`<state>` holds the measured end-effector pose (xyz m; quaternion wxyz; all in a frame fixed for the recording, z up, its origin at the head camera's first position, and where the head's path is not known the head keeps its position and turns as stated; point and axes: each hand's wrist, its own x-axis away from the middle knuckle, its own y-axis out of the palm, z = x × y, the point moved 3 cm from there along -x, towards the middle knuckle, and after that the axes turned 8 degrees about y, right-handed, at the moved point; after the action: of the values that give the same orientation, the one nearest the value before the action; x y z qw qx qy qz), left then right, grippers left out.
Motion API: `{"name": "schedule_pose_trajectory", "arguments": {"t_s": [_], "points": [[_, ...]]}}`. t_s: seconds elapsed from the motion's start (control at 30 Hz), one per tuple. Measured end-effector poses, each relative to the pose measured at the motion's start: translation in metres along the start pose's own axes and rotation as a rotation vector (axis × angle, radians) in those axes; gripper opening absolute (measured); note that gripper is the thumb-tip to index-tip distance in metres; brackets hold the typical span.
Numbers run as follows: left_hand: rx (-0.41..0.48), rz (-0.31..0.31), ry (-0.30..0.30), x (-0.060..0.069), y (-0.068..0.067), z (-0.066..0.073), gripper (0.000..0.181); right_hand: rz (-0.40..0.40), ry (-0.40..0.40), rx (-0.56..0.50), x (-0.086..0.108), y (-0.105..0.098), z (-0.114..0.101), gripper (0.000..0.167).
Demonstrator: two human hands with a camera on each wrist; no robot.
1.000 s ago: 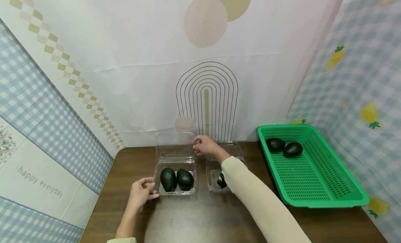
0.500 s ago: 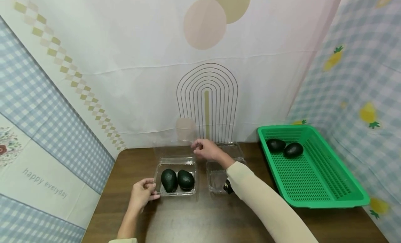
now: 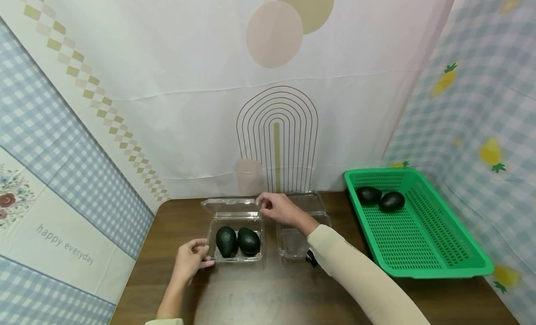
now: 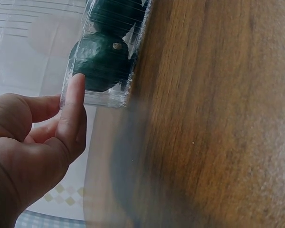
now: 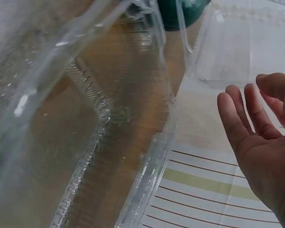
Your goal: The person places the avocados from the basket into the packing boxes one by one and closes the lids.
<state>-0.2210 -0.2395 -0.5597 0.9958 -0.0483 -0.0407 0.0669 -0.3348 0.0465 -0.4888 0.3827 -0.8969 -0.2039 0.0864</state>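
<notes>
Two dark green avocados, one on the left [image 3: 226, 241] and one on the right [image 3: 249, 241], lie side by side in a clear plastic clamshell container [image 3: 236, 259]. My left hand [image 3: 189, 260] pinches its left rim between thumb and fingers, as the left wrist view also shows. At the back, the container's hinged lid [image 3: 228, 206] leans partly raised. My right hand [image 3: 279, 208] pinches the lid's right edge between thumb and fingertips. In the right wrist view, this hand [image 5: 266, 128] is at the lid's edge, its fingers bent.
A second clear clamshell [image 3: 291, 243] stands open just right, partly under my right forearm. Farther right sits a green basket [image 3: 437, 272] with two more avocados, one left [image 3: 368, 195] and one right [image 3: 391, 201]. A patterned cloth [image 3: 201, 129] hangs behind the wooden table [image 3: 251, 297].
The lid has tipped from nearly upright to a low forward slant. My right hand has moved slightly down and toward me with it. My left hand stays at the container's left rim.
</notes>
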Motion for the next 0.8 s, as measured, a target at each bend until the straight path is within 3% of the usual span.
{"name": "schedule_pose_trajectory", "arguments": {"t_s": [0.43,0.8], "points": [[0.0,-0.013,-0.018,-0.002,-0.001,-0.001,0.038,0.033,-0.222,0.109,0.02,0.011,-0.002,0.025],[0.029,-0.003,-0.029,0.001,-0.002,-0.001,0.036,0.034,-0.287,0.229,0.033,0.025,-0.001,0.027]]}}
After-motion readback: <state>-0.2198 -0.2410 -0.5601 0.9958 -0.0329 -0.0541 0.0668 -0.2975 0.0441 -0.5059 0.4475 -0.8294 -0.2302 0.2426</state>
